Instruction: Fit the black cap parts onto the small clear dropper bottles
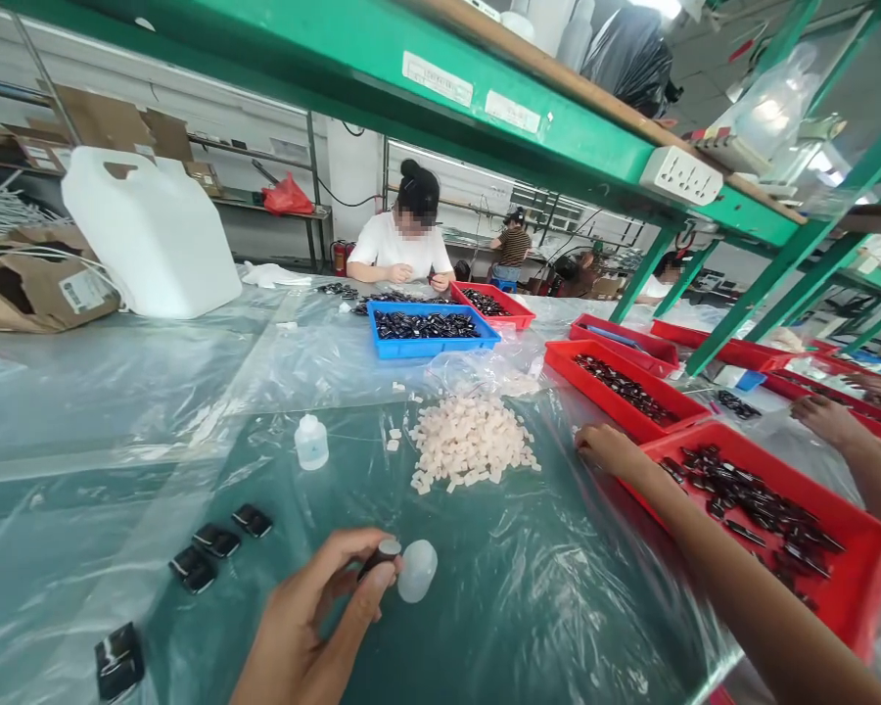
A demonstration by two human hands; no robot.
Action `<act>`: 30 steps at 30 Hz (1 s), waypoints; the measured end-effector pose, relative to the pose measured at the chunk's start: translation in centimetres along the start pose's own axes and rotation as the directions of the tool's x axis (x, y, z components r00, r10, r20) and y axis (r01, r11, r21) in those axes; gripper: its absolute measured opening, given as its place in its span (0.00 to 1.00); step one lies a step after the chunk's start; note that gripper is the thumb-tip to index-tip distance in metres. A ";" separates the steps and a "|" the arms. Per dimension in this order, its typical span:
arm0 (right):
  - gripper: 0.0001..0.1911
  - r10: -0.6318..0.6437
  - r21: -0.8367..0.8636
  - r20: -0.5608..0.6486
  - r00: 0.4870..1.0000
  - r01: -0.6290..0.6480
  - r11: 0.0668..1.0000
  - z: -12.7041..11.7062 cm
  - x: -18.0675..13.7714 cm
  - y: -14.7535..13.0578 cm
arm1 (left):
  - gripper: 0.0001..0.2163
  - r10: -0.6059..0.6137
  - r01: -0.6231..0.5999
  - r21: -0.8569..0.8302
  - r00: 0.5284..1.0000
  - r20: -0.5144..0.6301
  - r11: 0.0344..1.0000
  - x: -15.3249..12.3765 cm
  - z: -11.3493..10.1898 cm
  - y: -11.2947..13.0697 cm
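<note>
Pinching dark piece (377, 559): left hand (301, 627); right hand (608, 450) at red tray (864, 595), grip unclear; pellet heap (470, 441) between.

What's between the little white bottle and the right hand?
A heap of pale small blocks lies between the white bottle and the right hand, shown in the head view.

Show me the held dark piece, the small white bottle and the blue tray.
dark piece (376, 559): head view, its exposed end.
small white bottle (311, 448): head view, its body.
blue tray (433, 349): head view, its front wall.
</note>
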State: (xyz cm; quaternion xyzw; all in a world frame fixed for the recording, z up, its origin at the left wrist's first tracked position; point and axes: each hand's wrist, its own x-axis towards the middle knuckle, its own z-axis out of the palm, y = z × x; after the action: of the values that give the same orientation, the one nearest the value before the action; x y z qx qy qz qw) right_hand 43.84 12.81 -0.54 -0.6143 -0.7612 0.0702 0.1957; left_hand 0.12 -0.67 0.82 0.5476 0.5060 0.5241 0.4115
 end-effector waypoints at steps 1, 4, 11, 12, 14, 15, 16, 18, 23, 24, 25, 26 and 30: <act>0.10 -0.009 0.022 0.003 1.000 0.009 1.000 -0.2 0.1 -0.4 | 0.10 0.011 -0.011 -0.006 1.000 0.023 1.000 0.0 -0.1 -0.1; 0.10 -0.044 0.119 -0.024 0.999 0.047 0.992 -0.2 -0.3 -3.6 | 0.08 0.049 -0.048 -0.020 0.994 0.093 0.999 -0.1 -0.3 -0.5; 0.07 -0.180 0.506 -0.104 0.978 0.208 0.837 3.3 -6.4 -21.7 | 0.04 0.136 -0.140 0.016 0.981 0.138 0.990 -0.7 -0.1 -1.4; 0.07 -0.183 0.540 -0.130 0.974 0.224 0.811 3.8 -7.0 -24.0 | 0.04 0.148 -0.153 0.020 0.978 0.145 0.988 -0.8 0.0 -1.5; 0.06 -0.165 0.573 -0.197 0.966 0.250 0.781 4.6 -7.8 -27.0 | 0.04 0.167 -0.173 0.024 0.973 0.160 0.985 -0.9 0.0 -1.8; 0.06 -0.151 0.578 -0.225 0.963 0.257 0.774 4.9 -7.9 -27.9 | 0.04 0.174 -0.181 0.022 0.970 0.169 0.983 -1.0 0.0 -2.0; 0.06 -0.142 0.581 -0.243 0.960 0.262 0.771 5.1 -7.9 -28.4 | 0.04 0.181 -0.188 0.020 0.967 0.177 0.982 -1.0 0.1 -2.1; 0.06 -0.148 0.585 -0.255 0.956 0.274 0.763 5.3 -7.7 -28.6 | 0.04 0.196 -0.202 0.014 0.963 0.187 0.979 -1.1 0.1 -2.4; 0.06 -0.193 0.575 -0.261 0.946 0.313 0.756 5.5 -7.8 -28.2 | 0.04 0.231 -0.233 -0.010 0.956 0.182 0.972 -1.2 0.2 -2.7; 0.06 -0.198 0.565 -0.267 0.943 0.320 0.760 5.6 -7.9 -28.2 | 0.04 0.237 -0.238 -0.017 0.955 0.180 0.971 -1.2 0.2 -2.7; 0.06 -0.204 0.555 -0.276 0.939 0.329 0.764 5.8 -7.9 -28.3 | 0.04 0.243 -0.243 -0.024 0.954 0.177 0.970 -1.2 0.2 -2.7; 0.07 -0.211 0.545 -0.285 0.935 0.339 0.767 5.9 -8.0 -28.4 | 0.04 0.249 -0.247 -0.030 0.953 0.172 0.968 -1.2 0.2 -2.6; 0.07 -0.218 0.515 -0.347 0.912 0.379 0.769 6.9 -8.4 -28.8 | 0.04 0.262 -0.258 -0.044 0.954 0.146 0.965 -1.3 0.4 -2.7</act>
State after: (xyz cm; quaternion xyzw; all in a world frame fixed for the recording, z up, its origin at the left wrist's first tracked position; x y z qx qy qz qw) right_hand 16.45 -1.09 1.39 -0.4006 -0.7594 0.1794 0.4802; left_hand 0.24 -1.48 -2.10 0.6424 0.3907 0.5370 0.3824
